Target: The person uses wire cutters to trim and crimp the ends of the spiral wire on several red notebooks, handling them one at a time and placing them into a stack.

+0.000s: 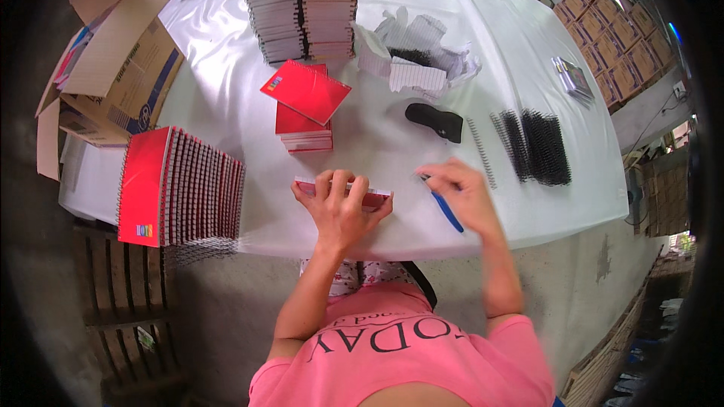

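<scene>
My left hand point(341, 207) is closed around a small red notebook point(375, 200), fingers over its top and thumb at its right end; the notebook stands on edge near the table's front. To the right, my right hand point(461, 192) is slightly blurred, with its fingers bent together around a blue-handled tool point(448, 212). The tool's dark end is mostly hidden by the fingers, so its exact kind is unclear. Beyond my left hand sits a pile of red notebooks point(305, 142), the top one point(307, 92) turned askew.
Spiral-bound red notebooks point(143, 188) stand at left, beside an open carton point(124, 68). Tall notebook stacks point(328, 7) rise at the back. Crumpled paper point(418, 79) holds black coils. A smooth black object point(435, 122), a loose coil point(481, 152) and bunched black coils point(539, 147) lie right.
</scene>
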Available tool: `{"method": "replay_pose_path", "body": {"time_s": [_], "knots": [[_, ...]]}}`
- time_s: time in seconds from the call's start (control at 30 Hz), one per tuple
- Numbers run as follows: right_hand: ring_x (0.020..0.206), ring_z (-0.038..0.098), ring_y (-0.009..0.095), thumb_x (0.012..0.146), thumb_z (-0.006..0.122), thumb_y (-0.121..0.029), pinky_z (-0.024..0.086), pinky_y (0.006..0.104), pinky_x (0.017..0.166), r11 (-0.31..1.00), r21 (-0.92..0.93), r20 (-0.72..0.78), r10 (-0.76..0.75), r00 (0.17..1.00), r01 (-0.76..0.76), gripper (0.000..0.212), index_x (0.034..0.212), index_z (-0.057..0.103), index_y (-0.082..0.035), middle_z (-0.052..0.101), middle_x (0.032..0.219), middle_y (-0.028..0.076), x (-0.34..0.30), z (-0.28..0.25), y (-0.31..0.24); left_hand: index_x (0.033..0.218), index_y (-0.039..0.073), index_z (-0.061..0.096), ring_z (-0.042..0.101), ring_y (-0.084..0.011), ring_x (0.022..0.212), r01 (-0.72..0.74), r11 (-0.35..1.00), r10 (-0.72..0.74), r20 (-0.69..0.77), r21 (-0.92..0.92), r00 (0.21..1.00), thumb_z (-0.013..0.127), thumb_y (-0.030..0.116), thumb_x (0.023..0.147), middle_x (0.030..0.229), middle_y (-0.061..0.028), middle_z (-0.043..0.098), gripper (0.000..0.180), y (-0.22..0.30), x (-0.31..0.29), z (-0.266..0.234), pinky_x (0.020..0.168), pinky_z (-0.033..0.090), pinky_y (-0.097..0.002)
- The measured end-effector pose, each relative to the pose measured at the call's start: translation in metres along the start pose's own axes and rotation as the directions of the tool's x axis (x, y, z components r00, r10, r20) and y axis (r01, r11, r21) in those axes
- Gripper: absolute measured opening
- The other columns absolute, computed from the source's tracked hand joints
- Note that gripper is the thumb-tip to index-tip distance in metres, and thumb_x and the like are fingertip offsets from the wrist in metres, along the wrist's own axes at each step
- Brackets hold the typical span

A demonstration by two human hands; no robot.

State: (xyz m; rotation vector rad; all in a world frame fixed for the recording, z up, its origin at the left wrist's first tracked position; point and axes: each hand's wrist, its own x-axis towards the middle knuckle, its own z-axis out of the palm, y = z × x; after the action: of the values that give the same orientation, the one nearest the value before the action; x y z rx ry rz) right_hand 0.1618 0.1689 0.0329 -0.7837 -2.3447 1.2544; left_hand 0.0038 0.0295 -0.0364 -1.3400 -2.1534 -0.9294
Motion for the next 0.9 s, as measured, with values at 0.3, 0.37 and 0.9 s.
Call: {"method": "replay_pose_path", "body": {"time_s": [0.3, 0.37, 0.9], "knots": [[0.073, 0.058, 0.018, 0.082, 0.066, -0.004, 0.046, 0.0284, 0.067, 0.970, 0.070, -0.032, -0.231, 0.972, 0.233, 0.018, 0.099, 0.069, -0.006, 0.061, 0.086, 0.008, 0.003, 0.037, 0.012, 0.074, 0.018, 0.059, 0.050, -0.0214, 0.090, -0.014, 1.000, 0.014, -0.011, -0.023, 1.000, 0.077, 0.048, 0.055, 0.084, 0.0004, 0.049, 0.040, 0.003, 0.004, 0.005, 0.096, 0.020, -0.0547], [0.072, 0.057, 0.019, 0.084, 0.062, -0.004, 0.045, 0.0286, 0.066, 0.983, 0.142, 0.075, -0.128, 0.989, 0.117, 0.017, 0.100, 0.068, -0.005, 0.061, 0.085, 0.008, 0.002, 0.032, 0.010, 0.076, 0.018, 0.059, 0.049, -0.0214, 0.090, -0.012, 1.000, 0.012, -0.006, -0.013, 1.000, 0.077, 0.048, 0.055, 0.084, 0.0000, 0.049, 0.041, 0.003, 0.004, 0.005, 0.095, 0.020, -0.0548], [0.059, 0.056, 0.018, 0.089, 0.059, -0.009, 0.046, 0.0296, 0.060, 0.973, -0.037, 0.095, -0.225, 0.970, 0.229, 0.027, 0.116, 0.056, -0.004, 0.060, 0.073, 0.010, -0.005, 0.031, -0.014, 0.085, 0.016, 0.060, 0.048, -0.0203, 0.090, -0.064, 0.998, 0.065, 0.070, -0.025, 0.995, 0.070, 0.060, 0.063, 0.084, -0.0008, 0.049, 0.050, -0.009, -0.002, -0.006, 0.094, 0.026, -0.0474]]}}
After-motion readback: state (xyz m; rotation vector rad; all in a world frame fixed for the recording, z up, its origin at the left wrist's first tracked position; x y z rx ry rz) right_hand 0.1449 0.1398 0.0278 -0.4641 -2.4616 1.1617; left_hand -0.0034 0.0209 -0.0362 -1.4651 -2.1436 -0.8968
